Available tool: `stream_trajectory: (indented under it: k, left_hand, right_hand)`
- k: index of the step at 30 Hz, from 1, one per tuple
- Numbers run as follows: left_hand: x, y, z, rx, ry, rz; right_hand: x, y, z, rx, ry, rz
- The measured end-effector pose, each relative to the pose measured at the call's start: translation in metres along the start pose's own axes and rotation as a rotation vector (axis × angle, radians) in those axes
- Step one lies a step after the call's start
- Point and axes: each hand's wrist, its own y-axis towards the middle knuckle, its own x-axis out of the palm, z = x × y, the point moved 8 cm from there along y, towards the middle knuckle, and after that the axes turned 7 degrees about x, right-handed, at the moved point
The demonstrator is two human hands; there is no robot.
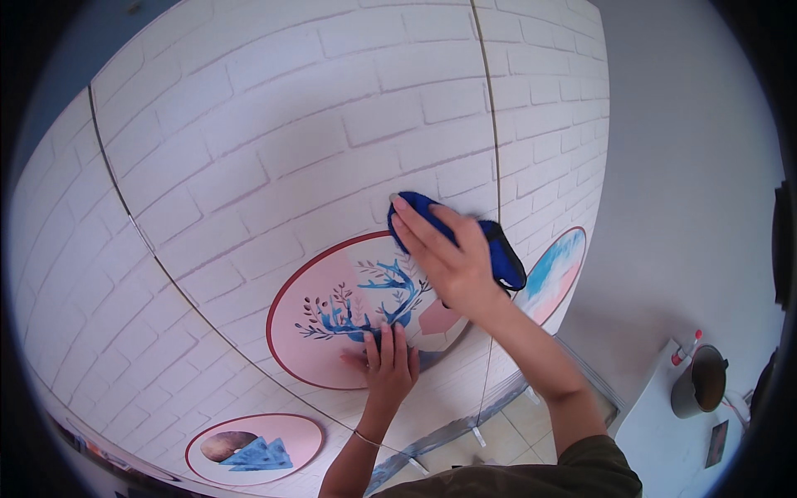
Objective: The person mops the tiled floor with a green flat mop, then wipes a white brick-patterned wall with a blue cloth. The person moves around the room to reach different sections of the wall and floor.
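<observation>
A large panelled surface printed with a white brick pattern rises before me, split by thin dark seams. My right hand presses a blue cloth with black edging against it, over the upper right rim of a large round printed picture of blue antlers and leafy twigs on pink. Lower down, my left hand rests on the same picture with fingers spread, holding nothing; a thin bracelet circles that wrist.
Smaller round prints show at lower left and right. At the lower right, a white table holds a dark round pot, a red-tipped item and a small dark card. Tiled floor lies below.
</observation>
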Motion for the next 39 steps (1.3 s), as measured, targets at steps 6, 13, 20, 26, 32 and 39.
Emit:
stream_trajectory:
  k: [6,13,20,26,32,39]
  left_hand:
    - [-0.006,0.019,0.008,0.055,0.057,-0.039]
    - [0.001,0.010,0.011,0.010,0.031,-0.031]
    - [0.000,0.015,0.013,-0.018,0.015,-0.032]
    - [-0.005,0.014,0.009,0.006,0.051,-0.014]
    - [-0.009,0.008,0.002,0.000,0.014,-0.058]
    - [-0.020,-0.005,-0.019,-0.090,0.025,0.031]
  right_hand:
    - [-0.030,0.016,0.100,0.328,-0.062,0.049]
    - [-0.019,-0.069,0.080,0.356,-0.065,-0.036]
    - [-0.028,0.001,0.098,0.252,-0.054,0.012]
    - [-0.009,0.037,0.060,0.053,-0.030,0.017]
    - [0.003,-0.050,0.002,-0.341,0.006,-0.262]
    - [-0.012,0.076,0.065,0.026,-0.114,0.011]
